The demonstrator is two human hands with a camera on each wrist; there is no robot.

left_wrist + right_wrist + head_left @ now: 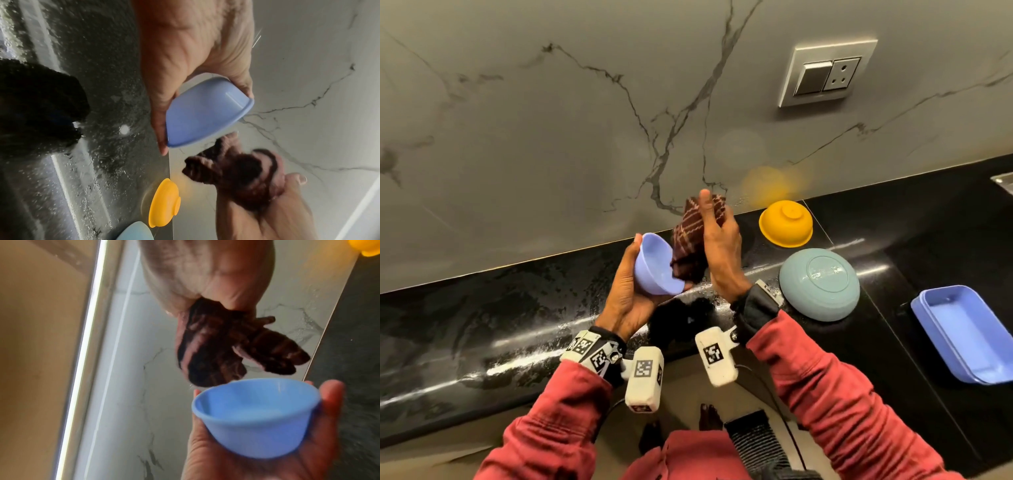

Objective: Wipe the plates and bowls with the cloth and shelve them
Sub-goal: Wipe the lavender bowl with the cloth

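Note:
My left hand (631, 291) cups a small light-blue bowl (657, 265) above the black counter, mouth tilted toward the right hand. The same bowl (207, 112) shows from outside in the left wrist view and the bowl (257, 415) shows its hollow in the right wrist view. My right hand (720, 236) grips a dark brown checked cloth (693, 240), which hangs just beside the bowl's rim. The cloth (222, 347) dangles from the fingers just above the bowl. An upturned yellow bowl (786, 222) and an upturned teal bowl (820, 282) rest on the counter to the right.
A blue rectangular tray (967, 334) sits at the counter's right end. The black counter (517, 308) is wet and speckled, backed by a grey marble wall (585, 120) with a switch and socket plate (825, 75). A sink corner (1003, 180) shows at far right.

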